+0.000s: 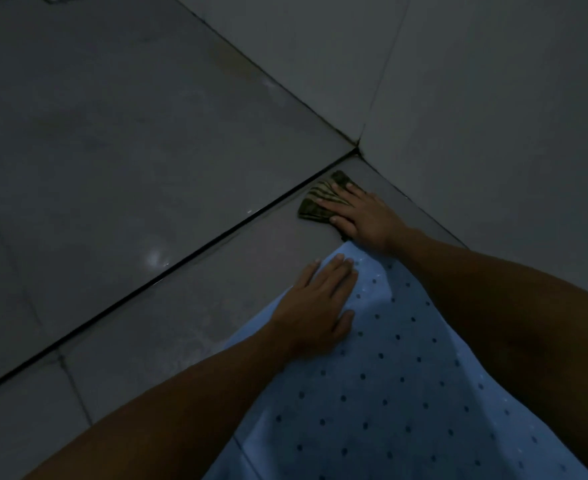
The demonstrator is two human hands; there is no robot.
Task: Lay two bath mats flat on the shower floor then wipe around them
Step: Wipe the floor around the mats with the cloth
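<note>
The blue bath mat (389,358) lay flat on the floor (147,168), its far corner just beside the wall. The left hand (315,306) pressed its edge, fingers straight. The right hand (358,216) pressed a striped cloth (315,202) flat into the corner; bare tiles lay to the left.

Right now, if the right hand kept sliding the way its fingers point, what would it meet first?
The right hand presses the striped cloth flat, fingers pointing toward the dark floor joint. Beyond the cloth comes bare tile, then probably that joint; depth is unclear.
</note>
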